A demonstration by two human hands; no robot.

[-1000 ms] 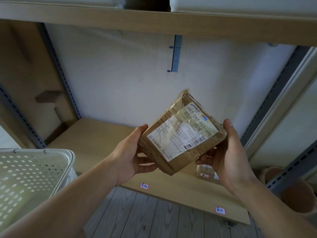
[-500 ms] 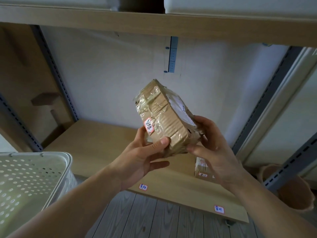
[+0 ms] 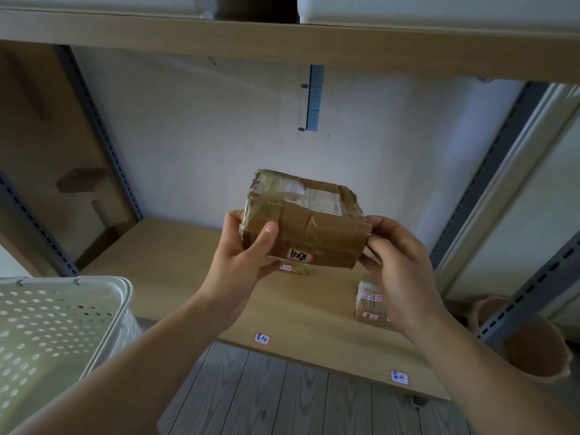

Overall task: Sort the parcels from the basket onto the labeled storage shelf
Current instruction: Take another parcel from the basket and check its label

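Note:
I hold a taped brown cardboard parcel (image 3: 317,227) in the air above the wooden shelf board (image 3: 175,255). My left hand (image 3: 244,259) grips its left end with the thumb on the front face. My right hand (image 3: 398,268) holds its right end. A small red-edged sticker (image 3: 300,255) shows on the side facing me, and a shipping label lies on the top. On the shelf's right part sits a smaller parcel (image 3: 367,301), partly hidden by my right hand. The white perforated basket (image 3: 53,324) stands at the lower left.
Red-edged labels (image 3: 262,339) (image 3: 399,377) mark the shelf's front edge. Grey slotted uprights (image 3: 100,133) frame the bay, and an upper shelf (image 3: 282,36) with white bins runs overhead. A brown pot (image 3: 530,343) stands at the right on the grey plank floor.
Both hands have turned the parcel: the shipping label faced me, and now it lies on top with the stickered side toward me. The parcel sits level and a little lower.

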